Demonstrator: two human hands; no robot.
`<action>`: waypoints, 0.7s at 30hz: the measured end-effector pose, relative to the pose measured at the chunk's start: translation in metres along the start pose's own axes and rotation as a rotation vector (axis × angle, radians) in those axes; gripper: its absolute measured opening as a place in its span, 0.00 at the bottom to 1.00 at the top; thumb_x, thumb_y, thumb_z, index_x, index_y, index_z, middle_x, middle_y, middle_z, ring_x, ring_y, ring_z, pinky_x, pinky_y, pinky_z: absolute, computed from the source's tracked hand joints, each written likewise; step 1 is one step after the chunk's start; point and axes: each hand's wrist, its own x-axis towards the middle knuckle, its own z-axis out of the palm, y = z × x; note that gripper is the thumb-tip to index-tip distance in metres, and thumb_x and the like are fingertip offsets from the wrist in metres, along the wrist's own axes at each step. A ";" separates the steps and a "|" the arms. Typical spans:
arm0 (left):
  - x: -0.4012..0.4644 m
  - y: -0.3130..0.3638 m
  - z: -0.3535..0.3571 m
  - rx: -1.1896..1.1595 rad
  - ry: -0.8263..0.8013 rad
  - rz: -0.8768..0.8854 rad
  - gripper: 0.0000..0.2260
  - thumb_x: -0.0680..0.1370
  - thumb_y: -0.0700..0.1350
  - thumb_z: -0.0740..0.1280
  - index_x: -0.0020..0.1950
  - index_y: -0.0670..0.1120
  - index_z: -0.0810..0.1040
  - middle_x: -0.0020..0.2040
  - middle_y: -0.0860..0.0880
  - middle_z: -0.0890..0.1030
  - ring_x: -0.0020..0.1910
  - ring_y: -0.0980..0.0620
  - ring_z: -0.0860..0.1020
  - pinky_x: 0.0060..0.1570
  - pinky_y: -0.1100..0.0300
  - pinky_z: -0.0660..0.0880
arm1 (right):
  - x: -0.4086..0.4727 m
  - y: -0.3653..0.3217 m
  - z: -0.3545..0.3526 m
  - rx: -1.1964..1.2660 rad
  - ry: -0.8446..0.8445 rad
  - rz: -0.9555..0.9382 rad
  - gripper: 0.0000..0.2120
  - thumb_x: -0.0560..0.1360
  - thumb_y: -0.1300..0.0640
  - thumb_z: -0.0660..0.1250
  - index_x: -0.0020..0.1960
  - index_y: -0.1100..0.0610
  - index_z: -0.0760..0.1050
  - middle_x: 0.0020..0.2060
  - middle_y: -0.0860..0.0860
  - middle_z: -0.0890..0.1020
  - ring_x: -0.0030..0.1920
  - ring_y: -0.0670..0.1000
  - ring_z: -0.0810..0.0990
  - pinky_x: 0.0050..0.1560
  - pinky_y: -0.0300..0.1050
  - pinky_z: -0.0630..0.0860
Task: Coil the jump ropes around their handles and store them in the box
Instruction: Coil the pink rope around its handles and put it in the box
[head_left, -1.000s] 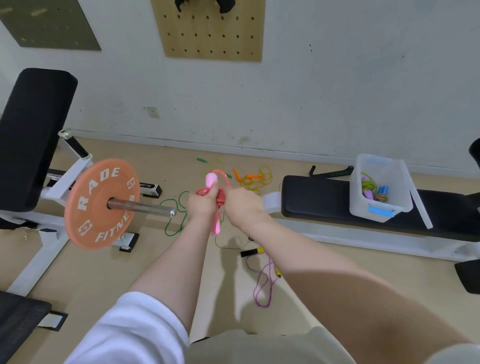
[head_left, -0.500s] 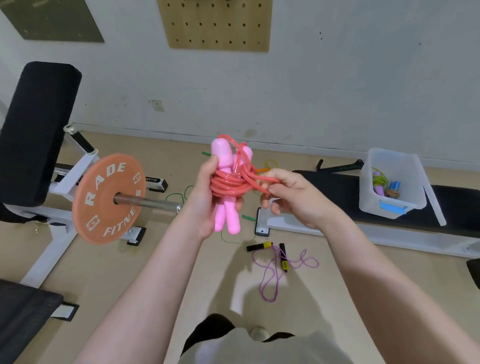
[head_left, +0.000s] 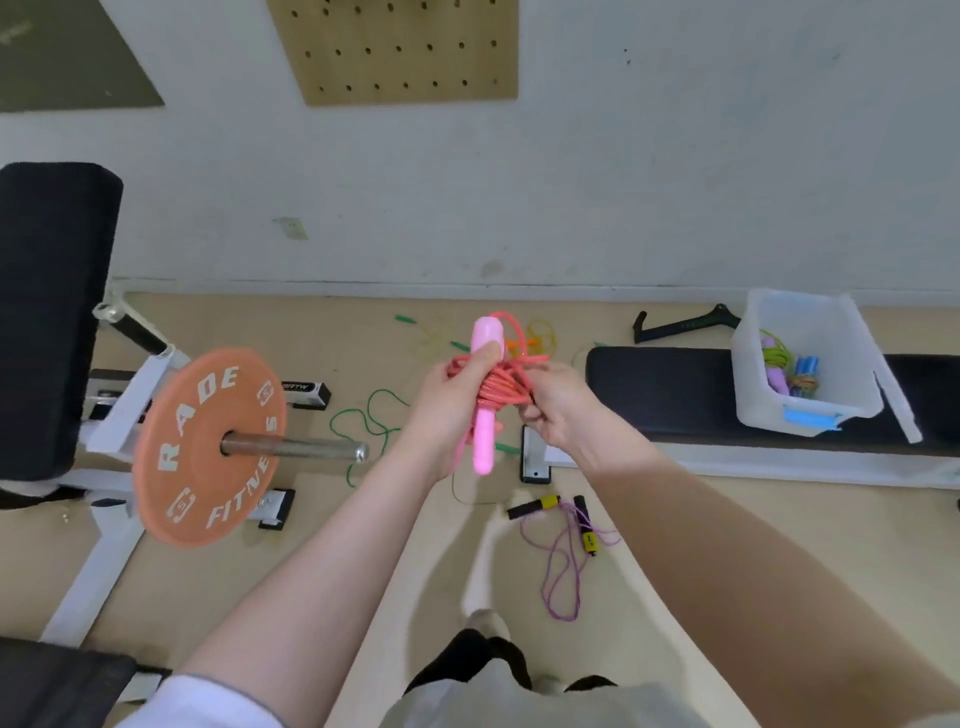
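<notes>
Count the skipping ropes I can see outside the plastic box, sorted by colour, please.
Pink, in the hands: 1
Green, on the floor: 1
Purple with black-and-yellow handles, on the floor: 1
Orange and yellow, on the floor behind the hands: 1, though partly hidden, so it could be more
Total: 4

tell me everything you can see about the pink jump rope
The pink jump rope has smooth, plastic-looking pale pink handles held together, roughly upright, one rounded end above and one below the grip. Its coral-red cord is wound many times around their middle in a thick, slightly messy bundle, with a loop or two standing out near the top. The left hand grips the handles and the right hand pinches the cord at the bundle's right side. It is held above the floor.
</notes>
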 end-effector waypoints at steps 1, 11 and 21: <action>0.012 0.005 0.002 0.006 0.024 -0.024 0.11 0.77 0.52 0.65 0.44 0.44 0.77 0.33 0.48 0.76 0.28 0.53 0.74 0.29 0.60 0.72 | 0.005 -0.009 -0.002 0.056 0.005 -0.009 0.11 0.77 0.69 0.58 0.38 0.60 0.71 0.26 0.52 0.68 0.16 0.41 0.67 0.17 0.30 0.65; 0.117 -0.019 0.090 0.242 -0.032 -0.041 0.30 0.69 0.65 0.66 0.58 0.42 0.76 0.48 0.45 0.83 0.43 0.46 0.82 0.42 0.58 0.77 | 0.041 -0.043 -0.083 -0.211 0.150 -0.218 0.09 0.78 0.54 0.58 0.53 0.58 0.73 0.46 0.50 0.78 0.51 0.48 0.77 0.54 0.41 0.71; 0.170 -0.030 0.293 0.402 -0.335 -0.054 0.13 0.79 0.49 0.51 0.51 0.51 0.75 0.56 0.43 0.79 0.56 0.45 0.78 0.60 0.46 0.73 | 0.084 -0.087 -0.276 -0.266 0.249 -0.150 0.21 0.72 0.52 0.70 0.62 0.56 0.69 0.54 0.52 0.80 0.54 0.50 0.80 0.59 0.50 0.76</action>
